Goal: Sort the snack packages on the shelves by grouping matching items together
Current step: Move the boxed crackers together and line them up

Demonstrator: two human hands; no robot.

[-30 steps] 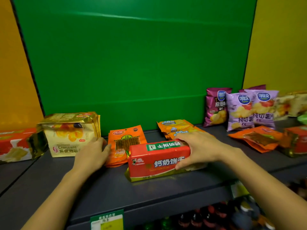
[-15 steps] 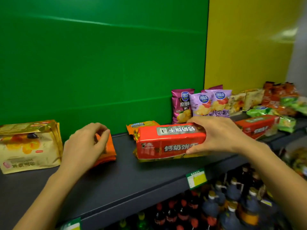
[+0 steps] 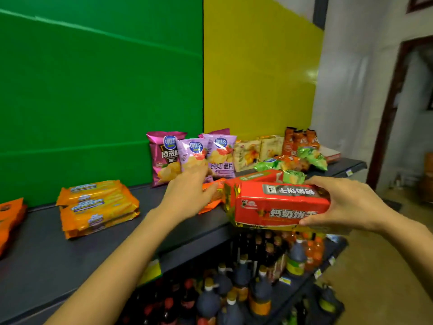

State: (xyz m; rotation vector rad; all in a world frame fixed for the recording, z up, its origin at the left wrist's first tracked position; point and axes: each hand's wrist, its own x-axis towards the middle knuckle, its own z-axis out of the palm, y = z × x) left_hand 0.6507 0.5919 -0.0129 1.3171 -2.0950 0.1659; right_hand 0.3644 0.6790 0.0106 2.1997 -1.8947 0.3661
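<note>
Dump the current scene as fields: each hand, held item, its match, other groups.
right hand: holds red biscuit package at shelf front edge
left hand: open, fingers over orange flat packet; contact unclear
match: second red package lying on shelf behind the held one
other groups: yellow cracker stack at left; purple chip bags upright at back
</note>
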